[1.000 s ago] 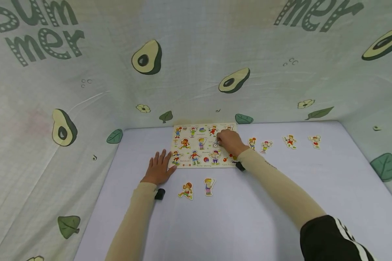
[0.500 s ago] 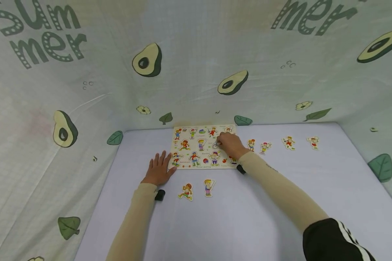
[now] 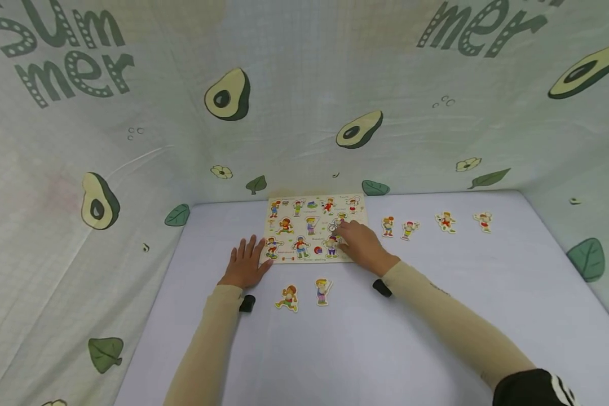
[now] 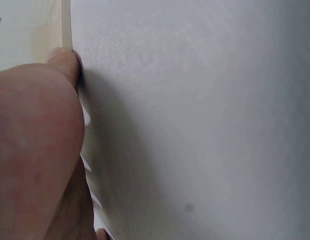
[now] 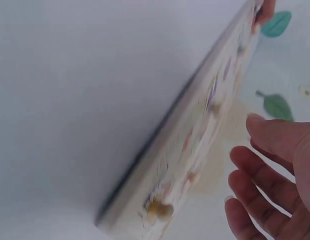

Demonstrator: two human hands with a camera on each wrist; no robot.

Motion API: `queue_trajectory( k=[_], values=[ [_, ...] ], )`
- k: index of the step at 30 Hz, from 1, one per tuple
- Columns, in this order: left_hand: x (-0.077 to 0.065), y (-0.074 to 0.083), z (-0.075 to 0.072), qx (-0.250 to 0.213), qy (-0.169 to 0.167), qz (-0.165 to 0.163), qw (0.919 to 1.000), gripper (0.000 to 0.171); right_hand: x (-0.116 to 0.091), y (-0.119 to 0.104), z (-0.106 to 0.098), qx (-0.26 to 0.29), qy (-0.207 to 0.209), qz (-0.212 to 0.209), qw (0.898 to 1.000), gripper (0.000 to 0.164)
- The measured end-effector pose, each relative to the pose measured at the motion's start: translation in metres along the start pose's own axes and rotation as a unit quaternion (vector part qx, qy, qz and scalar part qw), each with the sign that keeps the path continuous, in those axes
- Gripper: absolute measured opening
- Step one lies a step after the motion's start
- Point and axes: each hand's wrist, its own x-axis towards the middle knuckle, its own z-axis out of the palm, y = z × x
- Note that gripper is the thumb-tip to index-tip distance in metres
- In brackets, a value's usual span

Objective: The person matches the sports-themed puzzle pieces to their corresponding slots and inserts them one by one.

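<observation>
Currently, left hand (image 3: 243,264) spread on the table (image 3: 375,344), thumb at the board (image 3: 286,242)'s near-left corner. Right hand (image 3: 362,245) over the board's right side, fingers loosely bent and parted, nothing seen between them. Judged good technique: steady the edge, lift pieces by their knobs (image 5: 165,211), keep outlines level. Board flat, pale, wood-like, thick-edged; knobs rounded. Loose cut-outs (image 3: 287,299) figure-shaped, pale-rimmed: two nearer the person, four to the right.

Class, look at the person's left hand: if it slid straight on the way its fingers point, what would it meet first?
Probably the left edge of the picture board, since the left hand lies right beside it; the exact contact at each finger is hard to judge.
</observation>
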Motion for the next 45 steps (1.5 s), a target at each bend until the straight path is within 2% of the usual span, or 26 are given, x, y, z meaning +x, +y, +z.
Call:
queue_trajectory(
  k=[9, 14, 25, 35, 39, 45],
  values=[
    [0.000, -0.001, 0.000, 0.000, 0.001, 0.002, 1.0000, 0.073, -0.047, -0.032, 0.015, 0.029, -0.023, -0.062, 0.997, 0.029],
    [-0.001, 0.000, 0.001, 0.002, 0.003, 0.005, 1.0000, 0.073, -0.060, -0.047, 0.022, 0.036, -0.042, -0.084, 0.995, 0.028],
    [-0.002, 0.002, -0.001, 0.005, 0.000, 0.003, 1.0000, 0.072, -0.060, -0.063, 0.029, 0.015, -0.025, -0.101, 0.994, 0.023],
    [0.000, -0.001, 0.003, 0.001, 0.006, 0.004, 1.0000, 0.074, -0.054, -0.071, 0.031, -0.017, -0.037, -0.082, 0.996, 0.017],
    [0.000, -0.001, 0.003, -0.003, 0.006, 0.006, 1.0000, 0.073, -0.051, -0.073, 0.033, -0.049, -0.047, -0.086, 0.994, 0.016],
    [0.001, -0.002, 0.004, -0.003, 0.003, 0.003, 1.0000, 0.073, -0.044, -0.069, 0.027, -0.047, -0.028, -0.080, 0.995, 0.016]
  ],
)
